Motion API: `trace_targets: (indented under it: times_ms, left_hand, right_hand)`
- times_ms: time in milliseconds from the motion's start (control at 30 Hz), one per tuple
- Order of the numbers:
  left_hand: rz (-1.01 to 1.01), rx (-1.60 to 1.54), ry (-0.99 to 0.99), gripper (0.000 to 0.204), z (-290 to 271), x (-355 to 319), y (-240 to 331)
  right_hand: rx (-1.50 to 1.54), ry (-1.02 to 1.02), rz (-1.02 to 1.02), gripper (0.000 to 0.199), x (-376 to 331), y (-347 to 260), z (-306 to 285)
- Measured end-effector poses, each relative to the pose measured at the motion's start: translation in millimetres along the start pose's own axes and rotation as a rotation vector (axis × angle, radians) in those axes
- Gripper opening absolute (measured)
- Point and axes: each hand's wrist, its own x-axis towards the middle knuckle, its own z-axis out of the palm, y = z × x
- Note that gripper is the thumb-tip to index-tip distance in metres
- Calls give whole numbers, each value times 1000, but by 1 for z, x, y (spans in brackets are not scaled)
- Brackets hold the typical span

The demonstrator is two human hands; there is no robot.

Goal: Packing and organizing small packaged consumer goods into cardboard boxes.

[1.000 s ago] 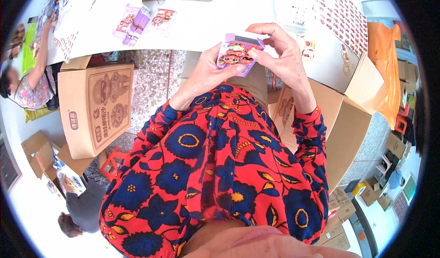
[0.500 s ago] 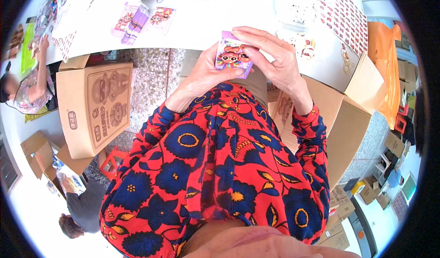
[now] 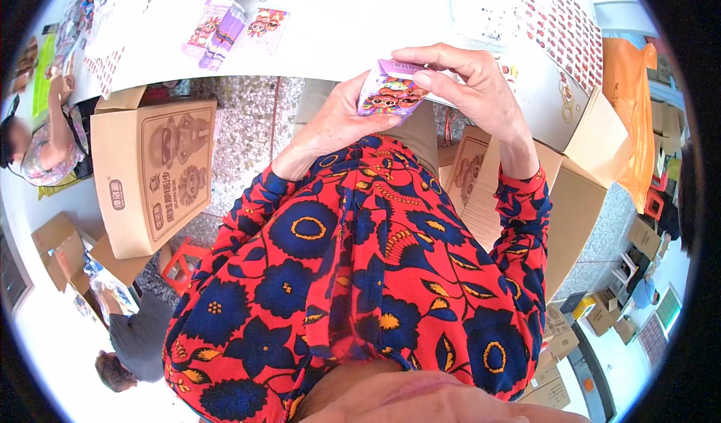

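Note:
A small purple box [image 3: 389, 99] with a colourful cartoon print is held over the near edge of the table, tilted so that its upper end shows. My left hand [image 3: 336, 121] is closed round its left side and bottom, the thumb along the lower edge. At the box's upper right, my right hand [image 3: 479, 85] has its thumb and fingertips pinched on the top end. Flat purple cartons [image 3: 223, 40] lie on the table to the left, beside a printed card [image 3: 266, 25].
A white table [image 3: 323, 44] spans the far side, with sticker sheets [image 3: 563, 21] at its right. Large brown cartons stand at my left [image 3: 161, 175] and right [image 3: 574, 220]. An orange bag [image 3: 627, 115] hangs at the right. Other people sit at the left [image 3: 52, 141] and lower left [image 3: 139, 340].
The box has tipped and shifted slightly right, showing more of its top end. My right hand has moved right, its thumb and fingers now at the box's upper right edge.

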Motion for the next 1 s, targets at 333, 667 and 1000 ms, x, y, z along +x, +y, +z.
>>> trace_targets:
  times_ms: [333,667,1000]
  left_hand:
    - [-6,43,9,41,7,-4,8]
    - [-56,-138,54,33,5,-8,5]
    - [-126,-260,61,44,2,-8,14]
  right_hand:
    - [-67,163,65,19,1,-7,11]
    - [-396,113,-324,28,2,3,14]
    - [336,299,-133,37,-7,16,37]
